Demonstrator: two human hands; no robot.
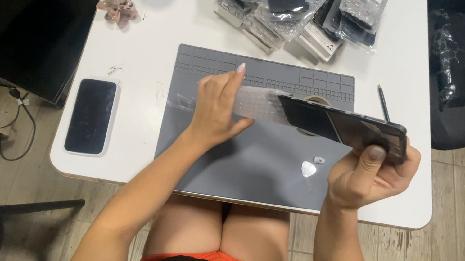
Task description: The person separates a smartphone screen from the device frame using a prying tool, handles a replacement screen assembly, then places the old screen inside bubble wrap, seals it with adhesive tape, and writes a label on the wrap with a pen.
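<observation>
Centre frame over the grey mat (226, 167): right hand (366, 175) clenched around the dark phone (346, 127), left hand (217, 109) pinching its clear film (257, 103); best peeled low, slow and evenly, phone braced.

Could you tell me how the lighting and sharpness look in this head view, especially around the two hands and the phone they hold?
Head view: even, soft light with faint shadows on the white table; the left hand and the clear film it pinches are slightly motion-blurred; the dark phone in the right hand shows a dull reflection; straight edges bow a little toward the frame corners.
</observation>
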